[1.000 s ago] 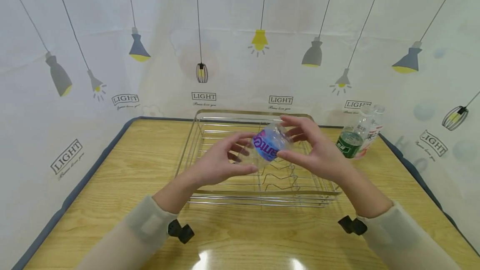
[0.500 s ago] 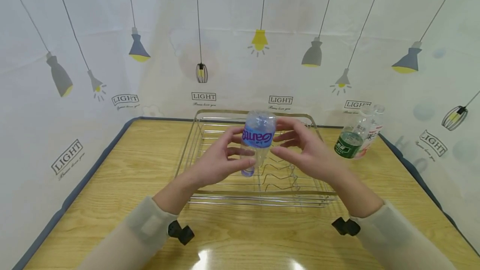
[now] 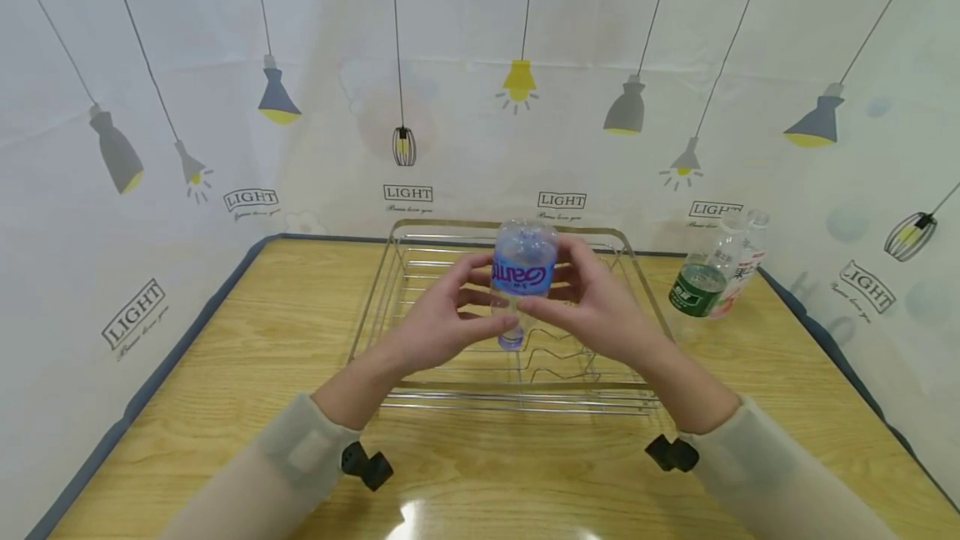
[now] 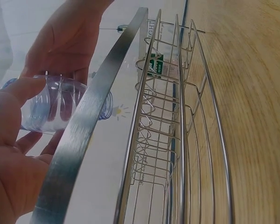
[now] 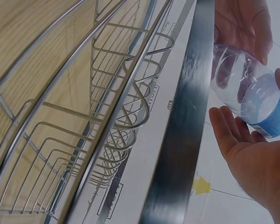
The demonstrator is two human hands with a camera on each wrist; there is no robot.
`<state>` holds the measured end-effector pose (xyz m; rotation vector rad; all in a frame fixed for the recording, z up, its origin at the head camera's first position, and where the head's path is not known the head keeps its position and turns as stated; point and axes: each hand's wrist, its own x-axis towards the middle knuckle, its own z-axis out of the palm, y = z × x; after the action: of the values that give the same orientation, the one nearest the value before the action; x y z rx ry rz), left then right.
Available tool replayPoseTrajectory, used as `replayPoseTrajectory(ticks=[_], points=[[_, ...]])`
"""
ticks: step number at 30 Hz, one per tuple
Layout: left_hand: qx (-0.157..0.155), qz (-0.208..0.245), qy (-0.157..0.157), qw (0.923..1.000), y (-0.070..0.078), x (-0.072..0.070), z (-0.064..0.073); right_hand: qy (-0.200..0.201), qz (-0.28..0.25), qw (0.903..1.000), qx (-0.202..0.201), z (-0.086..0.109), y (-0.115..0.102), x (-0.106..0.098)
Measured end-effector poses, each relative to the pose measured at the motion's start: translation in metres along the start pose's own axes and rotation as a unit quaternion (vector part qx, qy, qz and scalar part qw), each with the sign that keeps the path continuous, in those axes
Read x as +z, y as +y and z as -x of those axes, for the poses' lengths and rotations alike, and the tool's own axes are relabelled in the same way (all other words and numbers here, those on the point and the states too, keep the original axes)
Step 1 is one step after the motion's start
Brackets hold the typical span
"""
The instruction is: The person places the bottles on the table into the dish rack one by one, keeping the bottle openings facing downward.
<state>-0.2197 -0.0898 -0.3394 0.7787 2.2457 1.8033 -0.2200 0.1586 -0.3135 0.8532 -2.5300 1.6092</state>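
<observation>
Both hands hold a clear plastic bottle with a blue and purple label, upside down over the wire dish rack. My left hand wraps its lower part from the left, thumb in front. On the other side, my right hand has its thumb across the front and its fingers behind. The left wrist view shows the bottle partly behind the rack's flat metal rim. In the right wrist view, the bottle lies between both hands, its neck hidden by the rim. Whether the neck touches the wires, I cannot tell.
Two more bottles, one with a green label and one with a white and red label, stand on the wooden table right of the rack. A printed curtain closes off the back and sides.
The bottle has turned from tilted to upside down, base up, then shifted slightly right. My right hand has moved left and come onto the bottle; my left hand has moved little.
</observation>
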Motion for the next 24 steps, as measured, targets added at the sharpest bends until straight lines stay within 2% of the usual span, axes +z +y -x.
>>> replayPoseTrajectory(ticks=[12, 16, 19, 24], points=[[-0.004, -0.006, 0.0, 1.0, 0.0, -0.001, 0.0, 0.002, -0.017, 0.9998, 0.008, -0.002, -0.002, 0.004], [-0.007, -0.014, 0.004, 0.9999, 0.002, -0.005, 0.002, 0.004, -0.022, 0.9997, 0.005, -0.003, -0.003, 0.003], [-0.004, -0.029, 0.016, 0.9994, 0.002, -0.016, 0.008, 0.007, -0.03, 0.9995, -0.007, -0.007, -0.006, -0.001], [-0.014, -0.061, 0.038, 0.9973, 0.001, -0.042, 0.024, 0.023, -0.008, 0.9997, -0.003, -0.018, -0.013, -0.013]])
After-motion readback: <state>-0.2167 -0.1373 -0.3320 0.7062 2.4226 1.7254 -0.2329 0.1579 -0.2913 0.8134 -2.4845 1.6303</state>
